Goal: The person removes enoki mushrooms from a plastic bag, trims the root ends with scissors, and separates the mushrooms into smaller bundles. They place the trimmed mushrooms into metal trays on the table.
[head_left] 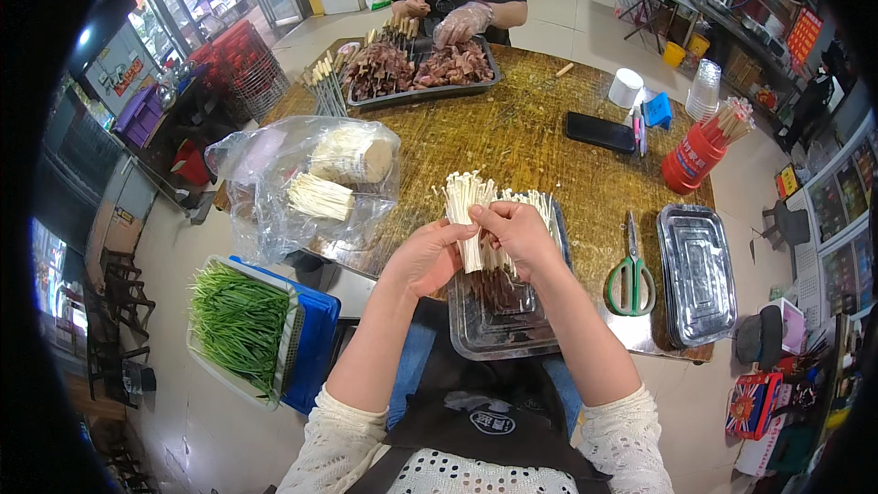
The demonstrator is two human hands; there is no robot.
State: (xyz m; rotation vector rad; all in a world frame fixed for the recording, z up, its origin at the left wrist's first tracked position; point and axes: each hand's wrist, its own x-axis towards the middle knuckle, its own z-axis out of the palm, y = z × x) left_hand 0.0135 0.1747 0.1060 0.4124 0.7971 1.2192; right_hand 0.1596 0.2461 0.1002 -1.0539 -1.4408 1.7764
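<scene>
Both my hands hold one bundle of enoki mushrooms (pixel 468 192) upright, caps pointing away from me. My left hand (pixel 431 250) cups its left side, the thumb across the stems. My right hand (pixel 514 233) pinches it from the right with thumb and fingers. Beneath them, a clear plastic tray (pixel 504 346) lies at the table's near edge, with more enoki in its far part, partly hidden by my right hand. To the left, a smaller enoki bunch (pixel 320 197) and a thick enoki cluster (pixel 352 155) rest on a clear plastic bag (pixel 254 219).
Green-handled scissors (pixel 631 281), stacked plastic trays (pixel 698 274), a black phone (pixel 600 132) and a red skewer holder (pixel 694 158) stand or lie rightward. Green chives (pixel 236 322) fill a basket at lower left. Across the wooden table (pixel 480 137), a person handles skewered meat over a black tray (pixel 439 92).
</scene>
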